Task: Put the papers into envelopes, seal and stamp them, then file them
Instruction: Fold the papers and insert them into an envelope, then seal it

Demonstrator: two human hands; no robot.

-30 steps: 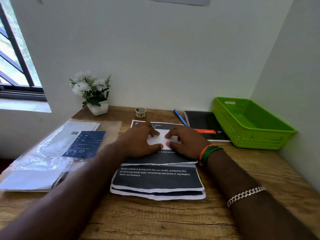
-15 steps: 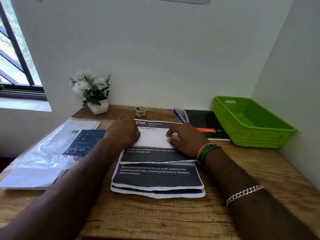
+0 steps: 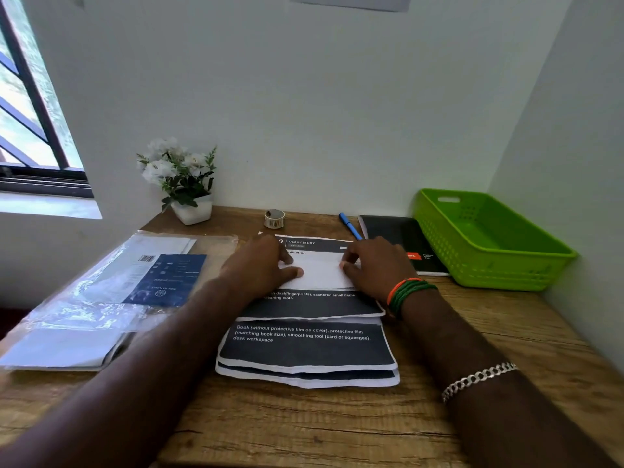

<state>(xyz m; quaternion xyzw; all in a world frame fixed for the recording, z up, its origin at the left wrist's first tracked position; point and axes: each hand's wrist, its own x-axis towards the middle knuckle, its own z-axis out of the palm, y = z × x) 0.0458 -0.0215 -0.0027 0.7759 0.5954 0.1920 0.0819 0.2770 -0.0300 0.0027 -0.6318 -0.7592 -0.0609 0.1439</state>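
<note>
Now, going left to right across the desk (image 3: 304,434), a clear plastic pack of envelopes (image 3: 101,298) lies at nine o'clock of the hands, unopened as far as I can tell. Just right of it, the left hand (image 3: 260,268) presses flat on the top sheet (image 3: 317,271) of the paper stack (image 3: 307,349), fingers fairly straight and thumb stretched inward along the white folded part. The right hand (image 3: 374,268) mirrors it at three o'clock, fingertips (image 3: 347,263) pinning the opposite end of the fold; neither hand grips anything. At twelve o'clock stand a small roll of stickers (image 3: 274,218) and a blue pen (image 3: 349,226), with a black notebook (image 3: 405,241) and a green basket (image 3: 489,238) at two o'clock.

The step looks like creasing the sheet so it fits an envelope. To do it well, both hands should slide outward from the middle with even pressure, keeping the edges aligned, while the sheets below stay put. The folded part sits between the two hands, touching both, at the stack's far end.
</note>
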